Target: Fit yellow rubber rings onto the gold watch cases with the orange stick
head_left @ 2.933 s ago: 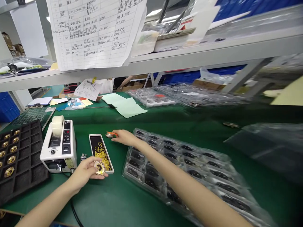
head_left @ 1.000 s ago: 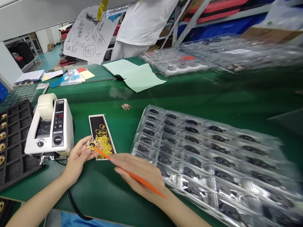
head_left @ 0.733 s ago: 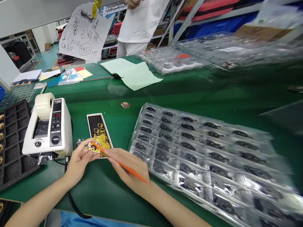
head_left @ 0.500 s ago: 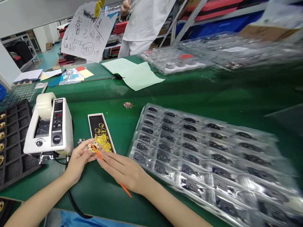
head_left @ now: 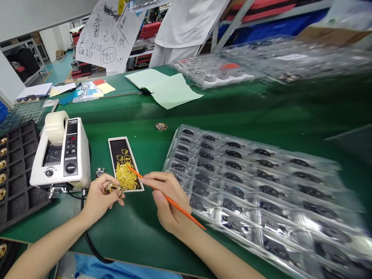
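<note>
A small gold disc (head_left: 114, 189) sits in the person's left hand (head_left: 101, 200). The fingers (head_left: 109, 181) curl around it and hold it tight, so part of it is hidden. The right hand (head_left: 166, 200) holds a thin orange stick (head_left: 180, 209) between the thumb and fingers, as you hold a pencil. Its tip points at a heap of yellow rings (head_left: 125, 177) and hangs just above them. The rings lie in a narrow black box (head_left: 114, 157), right next to the disc. I cannot tell if the tip touches a ring.

A lot looks left to do. The box has many rings in it. A few gold discs (head_left: 2, 164) sit in a black foam tray (head_left: 21, 195) at the far left, and the tray has many empty holes. One more disc (head_left: 161, 126) lies alone on the green mat (head_left: 130, 236). Big clear trays (head_left: 247, 193) with rows of small black parts fill the right side.

A white tape machine (head_left: 62, 159) stands by the left hand. Farther off, a person in a white coat (head_left: 186, 27) stands beyond the table.
</note>
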The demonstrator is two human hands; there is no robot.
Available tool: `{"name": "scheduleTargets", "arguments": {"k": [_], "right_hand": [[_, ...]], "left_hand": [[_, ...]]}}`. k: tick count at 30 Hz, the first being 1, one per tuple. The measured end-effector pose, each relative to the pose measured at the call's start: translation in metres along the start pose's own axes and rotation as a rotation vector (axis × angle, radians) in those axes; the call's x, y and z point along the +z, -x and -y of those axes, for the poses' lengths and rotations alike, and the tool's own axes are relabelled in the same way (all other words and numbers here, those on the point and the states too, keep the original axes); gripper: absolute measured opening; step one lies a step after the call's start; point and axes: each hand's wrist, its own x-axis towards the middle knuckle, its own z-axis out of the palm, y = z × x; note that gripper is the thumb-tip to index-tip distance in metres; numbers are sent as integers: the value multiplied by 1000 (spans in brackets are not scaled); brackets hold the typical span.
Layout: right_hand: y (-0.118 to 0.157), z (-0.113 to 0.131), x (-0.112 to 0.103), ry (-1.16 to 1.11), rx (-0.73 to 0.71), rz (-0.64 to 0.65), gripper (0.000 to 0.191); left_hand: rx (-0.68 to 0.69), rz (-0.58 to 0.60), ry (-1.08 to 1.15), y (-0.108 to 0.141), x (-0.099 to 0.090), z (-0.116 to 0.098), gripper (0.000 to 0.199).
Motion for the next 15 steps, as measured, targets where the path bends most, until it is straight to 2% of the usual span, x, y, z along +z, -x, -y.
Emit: {"name": "scheduleTargets", "arguments": {"k": [2, 6, 10, 15], "right_hand": [[1, 2, 3, 63, -76, -11, 27], [6, 7, 16, 150, -158, 109, 23], [10, 8, 29, 272, -73, 133, 15], [10, 4, 33, 250, 61, 149, 14]], "left_hand": [[3, -16, -9, 0, 0, 2, 25], [33, -13, 36, -1, 1, 2, 26], [73, -3, 51, 1, 5, 3, 36], [189, -36, -156, 7, 9, 15, 41]]}}
